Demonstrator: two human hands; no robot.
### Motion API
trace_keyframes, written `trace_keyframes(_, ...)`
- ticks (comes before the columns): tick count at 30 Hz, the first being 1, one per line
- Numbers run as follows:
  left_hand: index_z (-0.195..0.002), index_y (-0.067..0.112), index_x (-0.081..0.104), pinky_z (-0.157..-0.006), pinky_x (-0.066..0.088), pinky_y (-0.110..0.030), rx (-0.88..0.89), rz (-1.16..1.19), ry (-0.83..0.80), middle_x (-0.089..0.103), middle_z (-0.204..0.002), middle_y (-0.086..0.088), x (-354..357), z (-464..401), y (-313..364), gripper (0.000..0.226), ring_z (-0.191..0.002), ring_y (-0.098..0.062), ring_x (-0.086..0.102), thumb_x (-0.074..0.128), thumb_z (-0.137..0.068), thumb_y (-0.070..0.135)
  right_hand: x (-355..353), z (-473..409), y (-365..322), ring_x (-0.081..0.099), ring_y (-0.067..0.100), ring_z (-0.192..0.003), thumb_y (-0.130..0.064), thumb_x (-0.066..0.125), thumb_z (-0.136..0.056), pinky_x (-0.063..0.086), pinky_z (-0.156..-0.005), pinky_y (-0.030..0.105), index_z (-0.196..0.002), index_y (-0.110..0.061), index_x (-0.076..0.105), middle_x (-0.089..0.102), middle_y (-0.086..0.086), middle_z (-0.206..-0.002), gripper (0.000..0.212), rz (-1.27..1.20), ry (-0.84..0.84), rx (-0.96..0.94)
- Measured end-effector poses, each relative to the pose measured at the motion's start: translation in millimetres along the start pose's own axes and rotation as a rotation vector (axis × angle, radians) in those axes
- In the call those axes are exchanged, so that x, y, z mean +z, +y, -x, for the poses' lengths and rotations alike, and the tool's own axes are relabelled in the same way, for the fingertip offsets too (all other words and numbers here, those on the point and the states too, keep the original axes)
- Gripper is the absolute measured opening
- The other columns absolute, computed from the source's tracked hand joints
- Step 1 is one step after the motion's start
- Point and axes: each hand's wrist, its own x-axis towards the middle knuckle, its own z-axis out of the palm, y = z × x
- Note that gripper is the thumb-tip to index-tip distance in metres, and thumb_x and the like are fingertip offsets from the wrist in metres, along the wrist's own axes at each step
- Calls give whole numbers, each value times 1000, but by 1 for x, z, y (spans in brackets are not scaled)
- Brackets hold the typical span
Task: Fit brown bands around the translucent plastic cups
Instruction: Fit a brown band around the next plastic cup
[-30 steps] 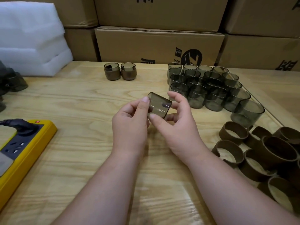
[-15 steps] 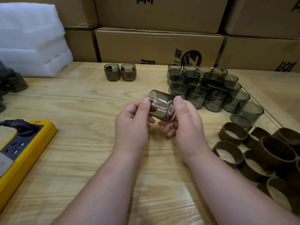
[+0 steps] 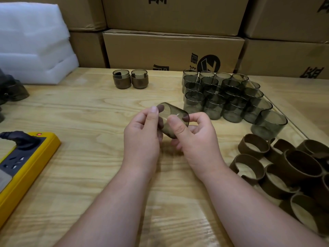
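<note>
Head view. Both hands hold one translucent cup (image 3: pixel 173 122) above the wooden table (image 3: pixel 89 113), tipped on its side. Left hand (image 3: pixel 142 134) pinches its left end, thumb on top; right hand (image 3: pixel 194 138) grips the right end, thumb (image 3: pixel 176 125) pressed on the wall. No band on this cup yet.

Bare cups (image 3: pixel 222 97) stand clustered right of centre; brown bands (image 3: pixel 284 168) lie heaped at the near right. Two banded cups (image 3: pixel 130 79) stand at the far edge.

Step, as judged: free the right hand, fetch a band, slide it on squarely from one end, keeping the cup steady in the left.

Hard to read: which end is the cup's mouth; the lower fingers of both hands behind the cup; the band heap runs off frame right. Yellow power strip (image 3: pixel 23 163) is cut at left.
</note>
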Motion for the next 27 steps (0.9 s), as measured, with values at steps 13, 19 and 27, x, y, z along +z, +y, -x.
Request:
trace_keyframes(13, -103, 15, 74, -48, 38, -22, -157, 148, -78, 64, -73, -2, -3, -5, -6, 22, -50, -13, 47, 57, -95, 26, -4, 0, -5, 58, 14, -45, -44, 46, -107, 45, -42, 23, -96, -7, 56, 64, 5, -56, 40, -41, 53, 26)
trace_keyframes(19, -94, 14, 69, -47, 39, -21, -434, 371, -77, 63, -65, 4, 0, -10, 2, 26, -44, -8, 41, 48, -106, 24, -3, -1, -3, 54, 14, -46, -30, 50, -108, 45, -46, 23, -100, -10, 59, 66, 6, -60, 23, -67, 22, -12)
trace_keyframes(27, -95, 10, 61, -51, 46, -22, -607, 485, -108, 56, -72, 0, -2, -12, 4, 26, -49, -7, 45, 46, -107, 28, 0, 1, -6, 59, 3, -48, -3, 60, -100, 45, -47, 14, -120, -11, 59, 61, 7, -66, 21, -160, -67, -40)
